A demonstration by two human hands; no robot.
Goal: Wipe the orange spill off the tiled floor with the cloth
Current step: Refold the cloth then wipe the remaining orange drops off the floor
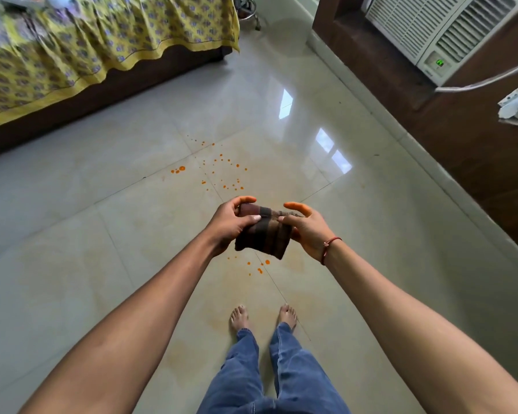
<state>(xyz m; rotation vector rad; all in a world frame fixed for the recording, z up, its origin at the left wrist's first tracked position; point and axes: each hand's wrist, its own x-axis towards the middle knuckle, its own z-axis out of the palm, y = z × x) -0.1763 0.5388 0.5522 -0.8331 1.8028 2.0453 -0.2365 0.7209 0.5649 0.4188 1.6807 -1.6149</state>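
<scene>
A folded dark brown striped cloth (265, 231) is held in the air between both hands, well above the floor. My left hand (228, 224) grips its left side, thumb across the top. My right hand (307, 227) pinches its right edge; a red thread sits on that wrist. Fingertips of both hands are stained orange. The orange spill (222, 171) lies as scattered drops on the glossy beige tiled floor (102, 234) beyond my hands. A few more orange drops (259, 265) lie just below the cloth, ahead of my bare feet.
A bed with a yellow patterned sheet (72, 49) fills the upper left. A dark wooden wall with a window air conditioner (440, 31) runs along the right. A metal stool leg (253, 16) stands at the top. My bare feet (263, 319) and blue jeans are at the bottom.
</scene>
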